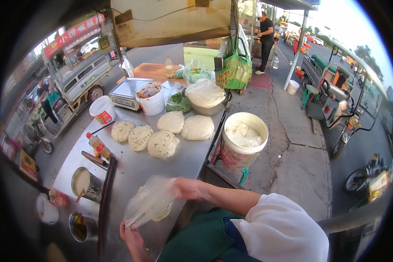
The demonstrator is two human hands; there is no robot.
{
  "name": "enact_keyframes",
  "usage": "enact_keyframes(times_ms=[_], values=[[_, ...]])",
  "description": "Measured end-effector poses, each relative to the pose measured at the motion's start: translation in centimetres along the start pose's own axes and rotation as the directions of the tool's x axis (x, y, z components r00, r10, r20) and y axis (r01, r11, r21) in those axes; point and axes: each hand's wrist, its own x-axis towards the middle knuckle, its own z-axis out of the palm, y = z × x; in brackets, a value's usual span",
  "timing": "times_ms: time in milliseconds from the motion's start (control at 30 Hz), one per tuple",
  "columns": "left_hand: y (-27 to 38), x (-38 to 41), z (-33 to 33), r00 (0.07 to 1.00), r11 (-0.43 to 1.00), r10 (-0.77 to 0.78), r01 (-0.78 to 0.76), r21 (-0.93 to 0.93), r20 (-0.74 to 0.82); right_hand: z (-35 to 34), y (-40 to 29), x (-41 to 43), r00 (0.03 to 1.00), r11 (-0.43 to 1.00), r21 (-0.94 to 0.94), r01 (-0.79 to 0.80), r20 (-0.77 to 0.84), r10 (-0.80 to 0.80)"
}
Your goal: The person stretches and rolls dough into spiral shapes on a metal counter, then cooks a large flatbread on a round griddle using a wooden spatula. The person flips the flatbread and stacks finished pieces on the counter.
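My left hand (132,237) grips one edge of a clear plastic bag (149,199) near the front of the metal counter (127,177). The far edge of the bag is held by my right hand (186,189), which is slightly blurred. Beneath the stretched plastic lies a piece of dough (163,213) with green flecks, partly hidden. Farther back sit several coiled dough rounds with green bits, one of them the large coil (162,144). Two plain dough mounds, the right one (198,127) larger, lie behind them under what looks like plastic film.
A long dark rolling pin (106,206) lies left of my hands. Beyond it stand a steel pot of pale batter (83,183) and a steel container of oil (80,226). A dough bucket (244,137) stands right of the counter. A sauce bucket (150,103) and scale (126,100) stand behind.
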Motion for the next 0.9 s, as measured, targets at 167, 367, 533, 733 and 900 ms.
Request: enact_keyframes(times_ms=[167, 367, 533, 733, 900], values=[[6.8, 1.5, 3.7, 0.900, 0.761, -0.336, 0.432, -0.483, 0.276, 2.6, -0.3, -2.6, 0.867, 0.886, -0.458, -0.063, 0.415, 0.276], [13.4, 2.5, 6.4, 0.756, 0.907, -0.185, 0.377, -0.186, 0.628, 7.7, -3.2, -3.0, 0.814, -0.064, -0.993, -0.097, -0.116, 0.570], [12.8, 2.1, 8.2, 0.659, 0.453, -0.286, -0.546, 0.705, 0.695, 5.2, -0.8, 0.5, 0.948, -0.807, -0.546, 0.225, 0.314, 0.051], [6.6, 1.6, 9.2, 0.716, -0.061, -0.242, -0.685, 0.726, 0.655, 2.9, 1.2, 6.2, 0.943, -0.784, -0.552, 0.285, 0.309, 0.125], [-1.0, -0.3, 7.7, 0.796, 0.060, -0.162, -0.582, 0.811, 0.584, -2.4, 2.5, 7.4, 0.931, -0.556, -0.760, 0.337, 0.357, 0.077]])
